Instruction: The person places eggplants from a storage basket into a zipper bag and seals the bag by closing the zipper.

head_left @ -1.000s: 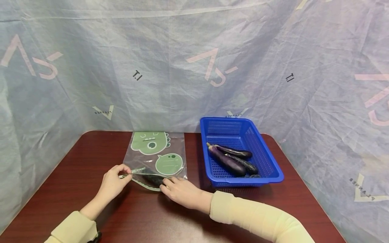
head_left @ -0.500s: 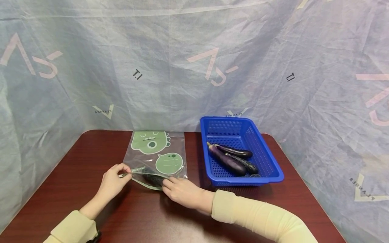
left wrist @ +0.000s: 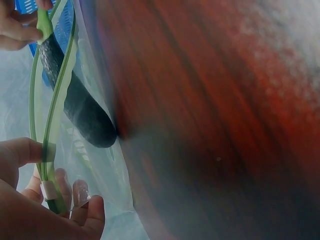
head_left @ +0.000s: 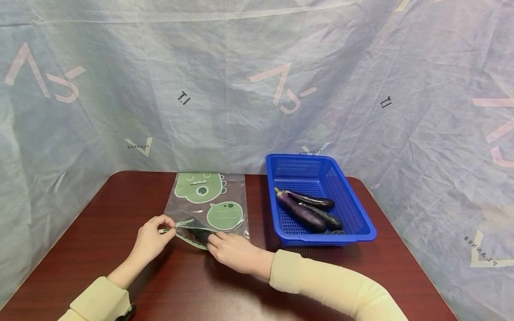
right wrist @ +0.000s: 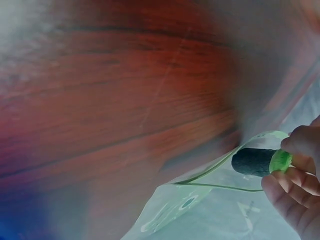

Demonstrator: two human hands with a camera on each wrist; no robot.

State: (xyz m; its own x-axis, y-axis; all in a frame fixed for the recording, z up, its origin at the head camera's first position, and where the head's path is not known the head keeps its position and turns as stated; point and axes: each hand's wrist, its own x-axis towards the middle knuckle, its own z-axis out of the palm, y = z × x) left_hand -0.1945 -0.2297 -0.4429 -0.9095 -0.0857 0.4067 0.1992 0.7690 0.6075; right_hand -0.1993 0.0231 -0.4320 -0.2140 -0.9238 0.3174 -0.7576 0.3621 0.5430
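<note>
A clear bag with green cartoon prints lies on the table, its mouth towards the person and parted. My left hand pinches the left corner of the bag's mouth, by a white slider. A dark green, cucumber-like vegetable is inside the mouth, its blunt end in the bag. The right hand grips its light green end at the bag's opening. In the head view the vegetable shows only as a dark shape between the hands.
A blue plastic basket stands to the right of the bag, holding two purple eggplants and a dark bumpy vegetable. Printed grey cloth hangs behind and beside the brown table.
My right hand has shifted slightly to the left along the bag's mouth. The left hand keeps its pinch on the corner, and the basket has stayed in place.
</note>
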